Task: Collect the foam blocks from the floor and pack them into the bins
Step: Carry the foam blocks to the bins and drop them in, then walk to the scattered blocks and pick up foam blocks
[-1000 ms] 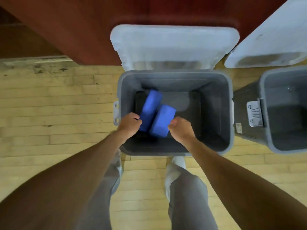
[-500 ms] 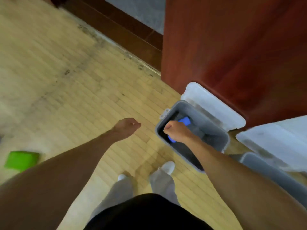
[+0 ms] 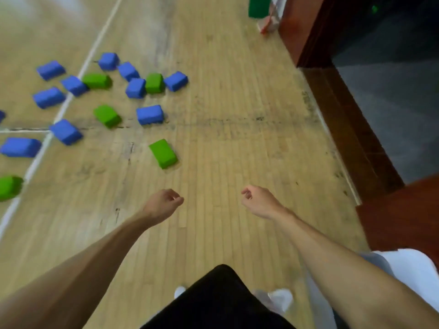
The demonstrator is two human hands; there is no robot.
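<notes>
Blue and green foam blocks [image 3: 66, 131] lie scattered on the floor [image 3: 237, 138] at left, the nearest green block [image 3: 163, 153] just ahead of our left hand [image 3: 164, 204], which like the right hand [image 3: 259, 200] hangs loosely curled and empty; we would stoop there first, one block per hand.

Wood-plank floor [image 3: 237, 150] with white line [image 3: 94, 46]; blue foam blocks [image 3: 150, 114] and green foam blocks [image 3: 163, 153] scattered left.

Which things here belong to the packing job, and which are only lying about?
Job: blue blocks and green blocks on the floor; left hand and right hand, both empty.
Lying about: dark green thing at the top; red-white item beside it; white line.
</notes>
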